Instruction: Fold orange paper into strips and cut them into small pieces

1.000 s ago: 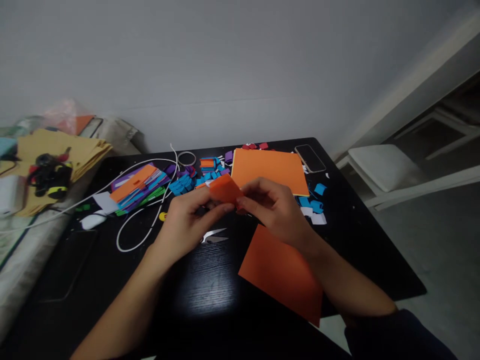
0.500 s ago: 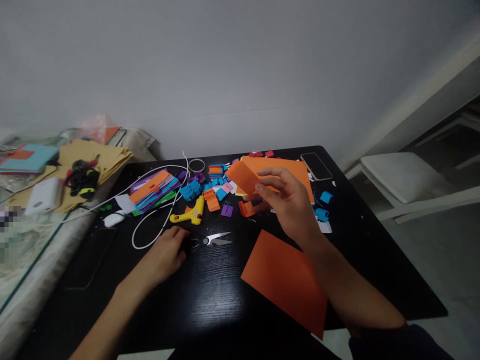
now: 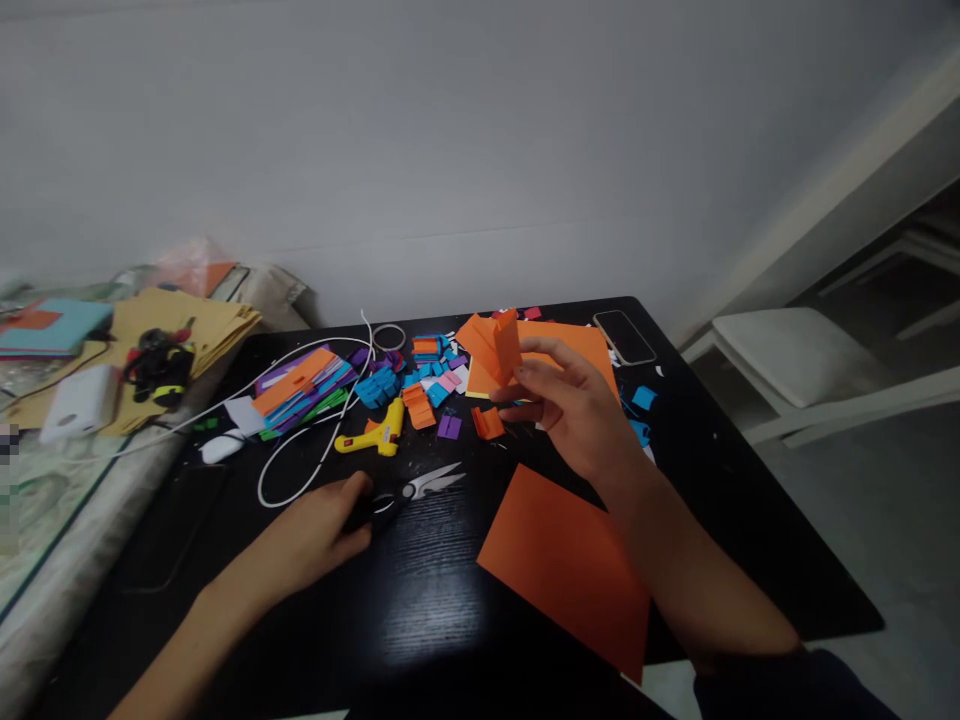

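Observation:
My left hand (image 3: 330,522) is closed around the black handles of a pair of scissors (image 3: 420,489), whose blades point right and are slightly parted. Between the thumb and fingers of my right hand (image 3: 566,400) is a folded piece of orange paper (image 3: 504,345), raised above the table with its flaps standing apart. Below my right forearm lies a larger orange sheet (image 3: 559,565), partly covered by the arm. Behind the right hand, more orange sheets (image 3: 577,340) rest on the table. A yellow glue gun (image 3: 375,435) lies beyond the scissors.
Cut scraps, including blue paper pieces (image 3: 377,385) and a purple piece (image 3: 449,427), are scattered on the black table (image 3: 427,610). A white cable (image 3: 262,480) loops at left near a stack of coloured strips (image 3: 304,385). A phone (image 3: 624,338) lies at the back right.
My left hand has taken a fuller hold on the scissors and drawn slightly back, and the blades have tilted up. The orange paper in my right hand has turned, its fold opening.

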